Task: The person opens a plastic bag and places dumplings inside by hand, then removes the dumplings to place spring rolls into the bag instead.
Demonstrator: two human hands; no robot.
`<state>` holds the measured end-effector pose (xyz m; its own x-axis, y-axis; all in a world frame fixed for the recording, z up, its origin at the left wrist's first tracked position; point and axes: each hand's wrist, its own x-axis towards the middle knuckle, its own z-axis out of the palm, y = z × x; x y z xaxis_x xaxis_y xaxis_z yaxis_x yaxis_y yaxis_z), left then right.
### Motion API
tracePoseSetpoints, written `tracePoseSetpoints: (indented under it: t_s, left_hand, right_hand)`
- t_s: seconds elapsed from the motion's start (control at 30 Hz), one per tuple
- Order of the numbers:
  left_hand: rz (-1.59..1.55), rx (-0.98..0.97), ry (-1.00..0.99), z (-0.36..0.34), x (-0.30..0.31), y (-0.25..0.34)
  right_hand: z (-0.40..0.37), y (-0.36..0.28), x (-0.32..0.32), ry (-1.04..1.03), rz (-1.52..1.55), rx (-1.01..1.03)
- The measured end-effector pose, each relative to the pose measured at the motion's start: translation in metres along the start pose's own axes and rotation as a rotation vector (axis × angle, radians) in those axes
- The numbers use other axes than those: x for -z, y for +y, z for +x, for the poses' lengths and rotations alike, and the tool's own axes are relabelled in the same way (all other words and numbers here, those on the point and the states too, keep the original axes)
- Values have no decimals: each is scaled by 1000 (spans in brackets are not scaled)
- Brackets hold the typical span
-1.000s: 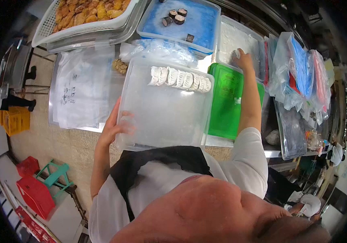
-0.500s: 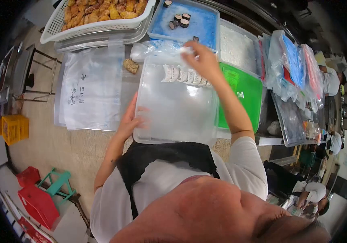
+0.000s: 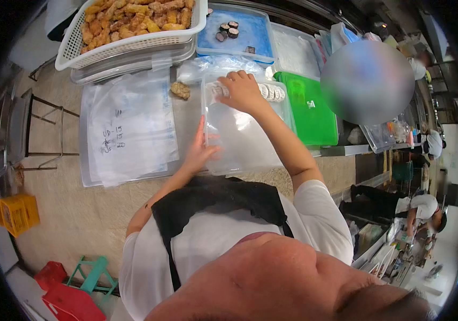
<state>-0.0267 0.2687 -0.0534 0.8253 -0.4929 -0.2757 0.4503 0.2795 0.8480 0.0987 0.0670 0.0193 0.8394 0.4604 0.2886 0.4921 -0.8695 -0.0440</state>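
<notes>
A translucent plastic tray [image 3: 245, 144] lies before me, with a row of white, ridged pieces [image 3: 272, 92] along its far edge. My right hand [image 3: 238, 91] is over the left part of that row, fingers bent down and apart; its fingertips touch or hover just above the pieces. My left hand [image 3: 201, 151] is at the tray's left edge, fingers spread and slightly blurred. Crumpled clear plastic [image 3: 213, 65] lies just beyond the tray. A brown lumpy piece [image 3: 180, 91] sits left of the tray's far corner.
A white basket [image 3: 133, 45] of fried pieces stands at back left. Behind is a blue tray [image 3: 250, 32] with dark-rimmed rolls. A green lid [image 3: 314, 125] lies right, a marked plastic sheet [image 3: 138, 128] left. A co-worker [image 3: 424, 208] is at far right.
My right hand has moved left and down from beyond the row to its left part. My left hand stays by the tray's left edge. The whole view has shifted.
</notes>
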Motion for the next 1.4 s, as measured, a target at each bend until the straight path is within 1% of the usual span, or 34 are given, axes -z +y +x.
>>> tracePoseSetpoints:
  t_s: [0.03, 0.13, 0.23, 0.33, 0.4, 0.43, 0.47, 0.57, 0.67, 0.77, 0.8, 0.9, 1.0, 1.2, 1.3, 1.4]
  left_hand:
    - [-2, -20, -19, 1, 2, -2]
    - [-45, -26, -66, 2, 5, -4]
    - [-63, -61, -89, 6, 7, -8]
    - [-63, -47, -69, 6, 6, -7]
    - [-63, -36, -52, 5, 4, -6]
    - [-64, -35, -43, 5, 2, -5]
    - [-74, -26, -39, 5, 1, -4]
    - [-79, -3, -21, 5, -1, 2]
    - [-48, 8, -1, 4, -5, 6]
    - [-34, 2, 7, 2, -5, 7]
    - [-43, -5, 5, 2, -5, 7]
    - [-43, -2, 20, -1, -8, 11]
    - [-34, -5, 38, -3, -10, 14]
    - [-39, 2, 71, -7, -14, 17]
    - [-25, -4, 71, -6, -12, 15]
    - [-26, -5, 74, -7, -14, 16]
  right_hand:
    - [-4, -2, 3, -54, -23, 27]
    - [-4, -8, -9, -17, -76, 17]
    - [-3, -7, -15, 26, -67, -31]
    - [-19, 8, 1, 75, -37, -103]
    - [-40, 41, 16, 22, -47, -237]
    - [-55, 61, 21, 30, -81, -294]
    - [-71, 85, 19, -7, -82, -383]
    - [-113, 125, 25, -141, -106, -537]
    - [-135, 144, 11, -133, -67, -552]
    - [-135, 142, 5, -144, -61, -530]
    - [-134, 141, 3, -93, -4, -511]
    - [-131, 141, 0, -33, 46, -445]
    - [-129, 145, 0, -36, 40, -383]
    - [-127, 155, -6, -33, 61, -335]
    - [-128, 158, -7, -26, 74, -331]
    - [-124, 154, 0, -77, 53, -361]
